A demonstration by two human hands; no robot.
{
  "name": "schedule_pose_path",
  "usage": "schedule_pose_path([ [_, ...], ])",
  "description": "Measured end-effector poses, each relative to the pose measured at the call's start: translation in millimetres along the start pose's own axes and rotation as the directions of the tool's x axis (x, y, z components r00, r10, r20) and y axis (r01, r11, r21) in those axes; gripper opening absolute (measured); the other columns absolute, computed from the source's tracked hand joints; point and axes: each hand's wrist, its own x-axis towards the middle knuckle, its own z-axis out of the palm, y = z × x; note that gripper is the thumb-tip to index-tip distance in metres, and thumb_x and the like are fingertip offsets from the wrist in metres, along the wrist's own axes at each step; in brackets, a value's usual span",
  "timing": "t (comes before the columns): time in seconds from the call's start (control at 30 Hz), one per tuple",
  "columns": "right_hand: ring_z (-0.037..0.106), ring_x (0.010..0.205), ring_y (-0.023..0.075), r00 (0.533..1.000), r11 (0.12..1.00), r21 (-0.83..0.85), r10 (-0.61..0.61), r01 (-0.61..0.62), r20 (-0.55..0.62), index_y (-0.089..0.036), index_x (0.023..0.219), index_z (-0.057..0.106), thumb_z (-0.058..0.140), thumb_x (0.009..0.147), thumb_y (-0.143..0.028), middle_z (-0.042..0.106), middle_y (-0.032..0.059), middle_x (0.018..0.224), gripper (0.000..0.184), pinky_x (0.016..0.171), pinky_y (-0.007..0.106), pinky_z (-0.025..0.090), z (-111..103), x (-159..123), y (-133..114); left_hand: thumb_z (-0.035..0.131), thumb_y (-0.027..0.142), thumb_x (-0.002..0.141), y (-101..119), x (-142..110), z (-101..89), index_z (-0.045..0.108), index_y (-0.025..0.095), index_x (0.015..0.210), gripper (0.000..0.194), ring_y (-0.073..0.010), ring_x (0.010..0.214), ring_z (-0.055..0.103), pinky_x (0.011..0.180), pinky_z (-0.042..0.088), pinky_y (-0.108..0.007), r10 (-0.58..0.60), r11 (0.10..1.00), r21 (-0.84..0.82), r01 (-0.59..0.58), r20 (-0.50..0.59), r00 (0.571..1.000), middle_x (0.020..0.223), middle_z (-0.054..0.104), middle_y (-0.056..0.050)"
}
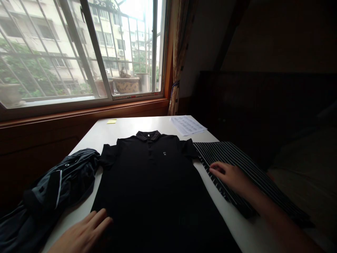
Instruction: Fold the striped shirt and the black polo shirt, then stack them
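A black short-sleeved polo shirt (pixel 147 182) lies spread face up on the white table, its collar toward the window and a small light logo on the chest. At its lower left edge, my left hand (pixel 88 230) rests on the cloth with fingers stretched out; the fingertips are hard to see against the black. My right hand (pixel 229 175) is over a black garment with white stripes (pixel 252 175), just right of the polo shirt. Its fingers are loosely bent, with a gap by the thumb, and no cloth shows between them.
A crumpled dark grey garment (pixel 71 175) hangs over the left side of the white table (pixel 126 124). Printed sheets of paper (pixel 187 125) and a yellow sticky note (pixel 111 121) lie toward the far edge. Beyond stand a barred window (pixel 126 52) and a tied curtain (pixel 177 59).
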Motion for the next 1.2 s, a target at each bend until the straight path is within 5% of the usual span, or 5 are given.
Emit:
schedule_pose_path([
  [0.1,0.065,0.089,0.0224,0.978,0.998,-0.049,0.030,-0.041,-0.208,-0.020,0.108,0.069,0.056,0.090,-0.039,0.071,0.0068,0.099,0.030,0.079,0.032,0.048,11,67,2,0.057,0.015,0.083,35,65,-13.3,0.068,0.033,0.113,0.037,-0.0191,0.102,0.069,0.092,0.057,-0.028,0.118,0.990,-0.095,-0.105,0.149,0.982,0.119,0.070,0.000],
  [0.17,0.063,0.100,0.0244,0.969,0.995,-0.066,0.058,-0.075,-0.238,-0.015,0.115,0.065,0.057,0.089,-0.035,0.070,0.0101,0.106,0.034,0.089,0.033,0.045,21,107,1,0.058,0.013,0.083,56,102,-14.5,0.066,0.030,0.116,0.038,-0.0203,0.110,0.066,0.096,0.056,-0.032,0.138,0.982,-0.145,-0.118,0.134,0.981,0.127,0.065,-0.002],
  [0.4,0.060,0.106,0.0319,0.969,0.988,-0.050,0.133,-0.147,-0.209,-0.012,0.136,0.049,0.066,0.084,-0.041,0.068,0.0172,0.111,0.062,0.092,0.040,0.043,56,179,-9,0.062,0.024,0.091,75,191,31.1,0.057,0.024,0.134,0.043,-0.0273,0.141,0.043,0.116,0.039,-0.047,0.224,0.962,-0.166,-0.215,0.037,0.974,0.150,0.050,-0.009],
  [0.9,0.063,0.097,0.0286,0.838,0.960,0.182,0.275,-0.213,-0.471,-0.020,0.135,0.040,0.043,0.090,-0.033,0.065,0.0129,0.114,0.047,0.080,0.036,0.047,58,166,-11,0.037,0.039,0.103,95,361,125.6,0.046,0.015,0.146,0.049,-0.0289,0.148,0.029,0.120,0.022,-0.055,0.182,0.977,-0.120,-0.178,0.028,0.983,0.157,0.040,-0.012],
  [1.2,0.065,0.096,0.0290,0.756,0.981,0.127,-0.028,0.145,-0.654,-0.017,0.130,0.050,0.047,0.089,-0.031,0.067,0.0146,0.111,0.043,0.084,0.043,0.052,64,164,-46,0.028,0.033,0.103,103,411,146.6,0.041,0.013,0.149,0.053,-0.0281,0.149,0.026,0.121,0.018,-0.055,0.053,0.996,-0.076,-0.054,-0.017,0.998,0.159,0.036,-0.012],
])
